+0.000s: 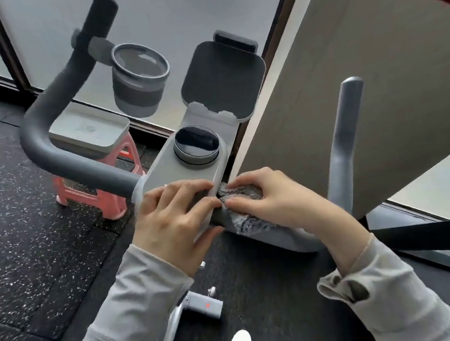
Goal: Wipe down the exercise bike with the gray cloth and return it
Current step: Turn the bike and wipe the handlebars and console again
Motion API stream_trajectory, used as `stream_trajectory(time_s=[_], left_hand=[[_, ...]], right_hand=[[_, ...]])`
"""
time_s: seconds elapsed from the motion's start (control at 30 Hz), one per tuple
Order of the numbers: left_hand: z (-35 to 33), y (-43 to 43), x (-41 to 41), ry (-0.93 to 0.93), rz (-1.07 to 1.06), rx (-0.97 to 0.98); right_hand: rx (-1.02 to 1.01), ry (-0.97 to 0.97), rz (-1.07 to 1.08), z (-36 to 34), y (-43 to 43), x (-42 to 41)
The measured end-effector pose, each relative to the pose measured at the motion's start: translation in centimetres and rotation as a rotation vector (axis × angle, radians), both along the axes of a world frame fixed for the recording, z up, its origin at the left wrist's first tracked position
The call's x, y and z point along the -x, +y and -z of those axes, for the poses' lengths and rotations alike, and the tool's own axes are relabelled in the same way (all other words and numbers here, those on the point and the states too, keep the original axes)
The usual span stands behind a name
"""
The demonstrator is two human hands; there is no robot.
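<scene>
Speckled black rubber flooring (pixel 4 239) is filling the lower left of the frame. Just above the gray sleeves at center, the left hand (pixel 173 224) is lying open, fingers spread, on the exercise bike (pixel 188 173) console, while the right hand (pixel 267 196) is gripping the gray cloth (pixel 240 194) bunched against the console's right edge. Farther up, a cup holder (pixel 140 80) is hanging off the left handlebar (pixel 61 133), with a pink stool (pixel 100 189) standing beyond.

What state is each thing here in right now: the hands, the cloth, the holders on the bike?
Left hand: flat on the bike's console, holding nothing.
Right hand: pressing the gray cloth against the console.
Gray cloth: bunched, partly hanging.
Cup holder: empty.
Tablet holder: empty, tilted up.
</scene>
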State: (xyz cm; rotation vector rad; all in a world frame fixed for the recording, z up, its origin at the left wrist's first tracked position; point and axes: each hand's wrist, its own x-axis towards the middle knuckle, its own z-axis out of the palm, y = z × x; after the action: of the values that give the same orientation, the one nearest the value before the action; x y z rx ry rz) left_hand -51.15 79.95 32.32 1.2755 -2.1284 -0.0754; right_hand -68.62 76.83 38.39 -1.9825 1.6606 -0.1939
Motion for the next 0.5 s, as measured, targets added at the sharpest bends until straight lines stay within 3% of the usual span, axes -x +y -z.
stream_trajectory(time_s=[0.4,0.5], left_hand=[[-0.6,0.0,0.9,0.002,0.002,-0.041],[-1.0,0.2,3.1,-0.006,0.084,-0.031]], right_hand=[[-0.142,0.305,-0.310,-2.4,-0.1,6.0],[-0.152,0.388,-0.379,-2.9,0.0,7.8]])
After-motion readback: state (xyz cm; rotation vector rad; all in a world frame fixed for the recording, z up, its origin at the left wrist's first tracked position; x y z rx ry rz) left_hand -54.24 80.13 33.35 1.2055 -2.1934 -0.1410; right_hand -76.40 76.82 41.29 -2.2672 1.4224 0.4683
